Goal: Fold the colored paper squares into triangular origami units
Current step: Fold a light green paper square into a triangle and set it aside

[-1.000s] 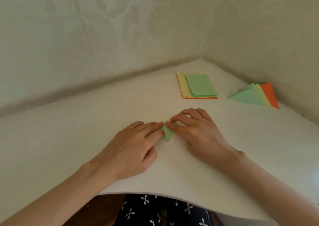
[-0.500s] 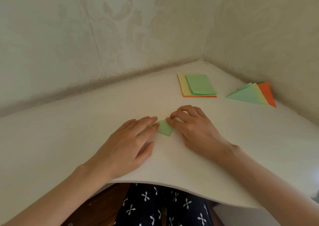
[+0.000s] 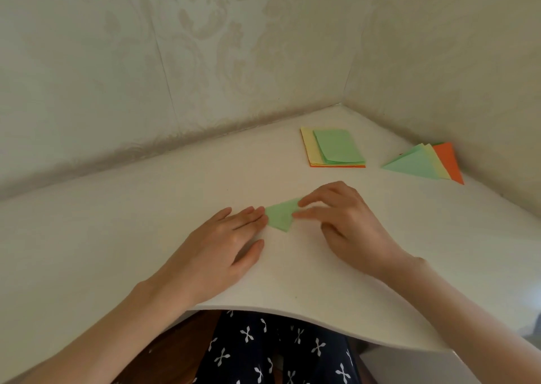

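A small folded green paper (image 3: 280,215) lies flat on the white table (image 3: 117,237), between my two hands. My left hand (image 3: 225,243) lies flat with straight fingers, its fingertips touching the paper's left corner. My right hand (image 3: 348,225) has curled fingers; its index finger and thumb pinch the paper's right edge. A stack of unfolded paper (image 3: 333,148), green on yellow on orange, sits at the back. Finished triangles (image 3: 424,162), green, yellow and orange, are fanned out at the back right.
Two wallpapered walls meet in a corner behind the table. The table's curved front edge (image 3: 292,314) runs just above my lap, which is covered in dark patterned cloth.
My hands have moved apart, left to the left and right to the right. More of the green paper shows between them now, lying as a wider folded shape.
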`<state>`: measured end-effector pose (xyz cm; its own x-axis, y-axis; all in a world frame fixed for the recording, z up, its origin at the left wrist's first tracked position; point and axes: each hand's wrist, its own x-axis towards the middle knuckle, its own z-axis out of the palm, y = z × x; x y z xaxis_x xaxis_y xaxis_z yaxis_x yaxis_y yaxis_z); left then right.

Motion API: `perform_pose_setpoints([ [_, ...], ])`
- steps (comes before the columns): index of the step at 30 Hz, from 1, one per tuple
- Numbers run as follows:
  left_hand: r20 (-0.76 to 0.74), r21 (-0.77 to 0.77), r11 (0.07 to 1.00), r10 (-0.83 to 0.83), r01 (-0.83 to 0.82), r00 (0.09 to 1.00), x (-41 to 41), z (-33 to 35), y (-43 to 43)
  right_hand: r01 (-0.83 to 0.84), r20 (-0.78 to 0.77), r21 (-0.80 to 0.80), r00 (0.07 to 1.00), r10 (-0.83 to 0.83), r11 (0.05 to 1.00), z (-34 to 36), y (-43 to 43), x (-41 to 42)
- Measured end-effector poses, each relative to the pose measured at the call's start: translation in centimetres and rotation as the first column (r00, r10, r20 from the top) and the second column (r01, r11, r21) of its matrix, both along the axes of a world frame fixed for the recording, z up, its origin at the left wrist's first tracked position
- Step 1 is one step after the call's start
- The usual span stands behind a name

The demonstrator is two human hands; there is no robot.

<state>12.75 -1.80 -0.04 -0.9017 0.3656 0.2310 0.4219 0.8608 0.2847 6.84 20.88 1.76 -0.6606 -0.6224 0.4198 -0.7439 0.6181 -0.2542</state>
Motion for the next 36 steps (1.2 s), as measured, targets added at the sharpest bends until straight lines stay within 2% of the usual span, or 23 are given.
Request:
perform_pose_setpoints([
  [1,-0.018,-0.005,1.0,0.006,-0.006,1.0,0.0,0.2,0.2,0.06,0.075,-0.046,0.996,-0.057,0.997,0.1,-0.5,-0.4],
  [3,-0.064,-0.002,1.0,0.0,0.0,0.998,-0.4,0.3,0.5,0.152,0.204,0.019,0.967,-0.152,0.988,0.0,-1.4,-1.2],
  [5,-0.07,0.039,0.999,-0.001,0.003,0.998,-0.7,0.5,0.7,0.172,0.236,0.122,0.952,-0.197,0.978,-0.4,-2.1,-1.7],
  [6,-0.063,0.078,0.997,0.018,-0.013,0.998,-0.9,0.6,0.8,0.169,0.23,0.116,0.954,-0.192,0.979,-0.5,-2.4,-1.8],
  [8,-0.039,0.162,0.984,0.083,-0.075,0.996,-1.6,0.8,1.0,0.164,0.255,0.061,0.951,-0.174,0.985,-0.4,-2.6,-1.8],
  [12,0.071,0.25,0.943,0.211,-0.222,0.975,-3.2,0.8,1.8,0.175,0.425,-0.004,0.892,-0.156,0.985,0.0,-2.3,-1.6],
  [14,0.079,0.323,0.908,0.254,-0.266,0.964,-3.6,0.5,2.1,0.254,0.52,-0.122,0.84,-0.156,0.96,0.5,-2.1,-1.4],
  [16,0.114,0.47,0.825,0.296,-0.314,0.948,-3.8,0.4,2.4,0.394,0.651,-0.356,0.755,-0.077,0.847,1.1,-1.7,-1.2],
  [18,0.254,0.637,0.689,0.238,-0.347,0.937,-4.1,0.9,3.1,0.506,0.706,-0.549,0.707,0.045,0.666,1.6,-1.2,-1.2],
  [21,0.376,0.782,0.527,0.027,-0.333,0.926,-4.8,2.1,4.8,0.59,0.729,-0.644,0.667,0.155,0.487,1.7,-0.8,-1.2],
  [24,0.373,0.853,0.423,-0.084,-0.306,0.924,-5.6,2.9,6.5,0.633,0.751,-0.646,0.625,0.211,0.425,1.3,-0.7,-1.1],
  [27,0.349,0.873,0.39,-0.084,-0.291,0.933,-6.6,3.5,7.2,0.628,0.761,-0.629,0.617,0.2,0.458,1.3,-0.3,-0.8],
  [29,0.306,0.865,0.435,-0.065,-0.249,0.95,-7.3,3.7,7.1,0.59,0.749,-0.624,0.639,0.175,0.513,1.7,0.6,-0.8],
  [33,0.201,0.694,0.72,-0.151,-0.032,0.968,-8.7,3.7,6.9,0.527,0.722,-0.596,0.682,0.117,0.606,3.2,3.7,-1.9],
  [36,0.219,0.648,0.761,-0.209,0.018,0.953,-9.3,3.3,7.7,0.466,0.714,-0.512,0.697,0.057,0.721,3.7,5.3,-2.6],
])
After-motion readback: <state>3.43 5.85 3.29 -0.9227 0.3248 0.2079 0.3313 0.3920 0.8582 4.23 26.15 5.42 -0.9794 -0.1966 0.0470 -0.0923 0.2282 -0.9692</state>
